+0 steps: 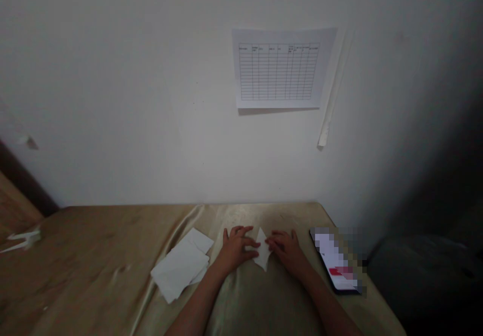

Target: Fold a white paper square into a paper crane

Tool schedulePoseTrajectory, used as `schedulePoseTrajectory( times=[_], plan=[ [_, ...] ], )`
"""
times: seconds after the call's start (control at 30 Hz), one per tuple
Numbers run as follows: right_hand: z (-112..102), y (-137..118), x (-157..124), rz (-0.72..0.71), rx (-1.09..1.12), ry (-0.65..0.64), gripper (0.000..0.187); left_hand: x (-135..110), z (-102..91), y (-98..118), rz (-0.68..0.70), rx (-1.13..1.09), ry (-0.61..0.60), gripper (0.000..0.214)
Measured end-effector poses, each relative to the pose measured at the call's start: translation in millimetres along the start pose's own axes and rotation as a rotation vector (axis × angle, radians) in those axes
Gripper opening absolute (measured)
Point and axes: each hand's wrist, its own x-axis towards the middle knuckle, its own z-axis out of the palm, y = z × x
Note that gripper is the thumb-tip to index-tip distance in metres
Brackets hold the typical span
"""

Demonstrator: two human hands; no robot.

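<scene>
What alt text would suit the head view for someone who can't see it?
A person's left hand and right hand touch a small kite-shaped white paper on a shiny brownish-gold tablecloth. White sheets lie left, a smartphone right, and a printed grid sheet hangs on the wall.

We log: plain indoor room, home or office undetermined. Far: white wall (132, 84) bearing one printed grid form (279, 72). Near: table under creased, shiny tan cloth (94, 270). Right: smartphone (325, 258).
</scene>
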Motion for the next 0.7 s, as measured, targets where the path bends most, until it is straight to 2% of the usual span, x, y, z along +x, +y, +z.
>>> schedulePoseTrajectory(
  times=[0.13, 0.3, 0.5, 0.7],
  plan=[
    [-0.2, 5.3, -1.2, -0.026, 0.011, -0.011, 0.019, -0.6, -0.9, -0.8, 0.004, 0.014, -0.011, 0.031],
    [1.3, 9.3, -1.4, -0.094, -0.040, -0.028, 0.030, -2.9, -3.6, -2.2, 0.031, 0.016, -0.039, 0.035],
    [-1.7, 7.7, -0.7, -0.069, -0.073, -0.054, 0.020, -1.9, -4.4, 0.9, 0.132, 0.010, -0.017, 0.037],
    [-5.6, 8.3, -2.0, -0.060, -0.023, -0.072, 0.017, -1.4, -4.4, 0.5, 0.224, -0.082, -0.057, 0.015]
  ],
)
